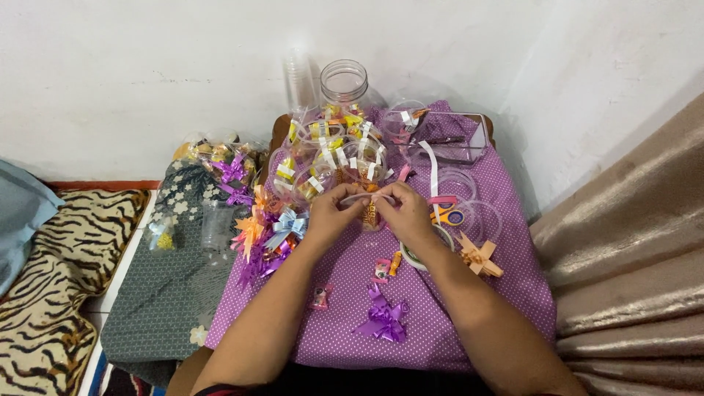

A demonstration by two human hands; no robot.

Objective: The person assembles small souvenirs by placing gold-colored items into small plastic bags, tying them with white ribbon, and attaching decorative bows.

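My left hand [334, 215] and my right hand [405, 211] meet over a small table covered in purple dotted cloth [440, 323]. Together they grip a small clear plastic cup with orange and yellow sweets inside [370, 213]; fingertips pinch its rim. Behind the hands stands a cluster of filled clear cups with white tape strips [330, 150]. A purple ribbon bow [383, 319] lies on the cloth near me, an orange bow [480, 258] to the right.
A pile of ribbon bows [268, 235] sits at the table's left edge. Orange-handled scissors [449, 216], a tape roll [418, 257], empty clear lids, a clear jar [343, 81] and loose sweets surround the hands. A tiger-print rug [59, 279] lies left, a curtain right.
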